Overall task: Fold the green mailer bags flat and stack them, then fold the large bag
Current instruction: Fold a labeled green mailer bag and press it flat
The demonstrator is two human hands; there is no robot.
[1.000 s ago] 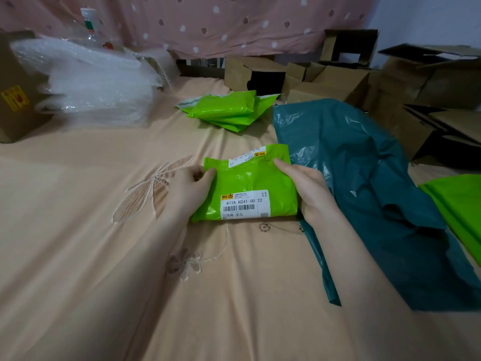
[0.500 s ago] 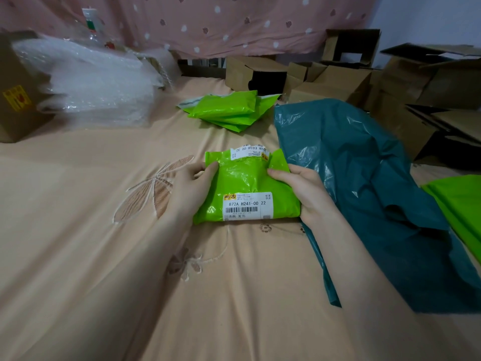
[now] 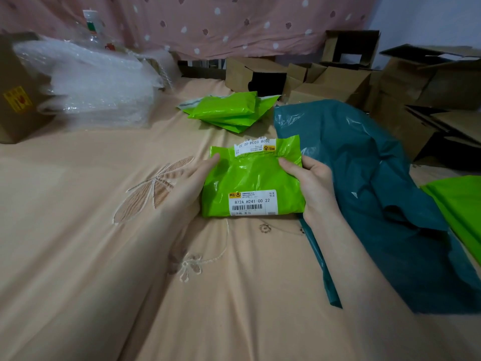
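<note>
One cardboard box with a yellow sticker [image 3: 15, 100] is seen at far left, then one heap of bubble wrap [image 3: 91, 84]; a cluster of open brown boxes [image 3: 338, 82] is noted along the back right, too overlapped to be counted. Green mailer bags are counted thus: one folded bag [image 3: 253, 182] held at centre on the peach bedsheet [image 3: 78, 256], one stack [image 3: 229, 112] behind it of about three, and one more [image 3: 458, 204] cut off at the right edge. One large teal bag [image 3: 377, 191] is spread just right of the held bag. The held bag is glossy and puffy, with two white labels, the upper one upside down on a raised flap. The left hand [image 3: 194, 182] is pressed flat-fingered against its left edge; its right edge is pinched by the right hand [image 3: 312, 178], thumb on top. Compared with a second ago, the top flap has been lifted open and more of the upper label is exposed.
</note>
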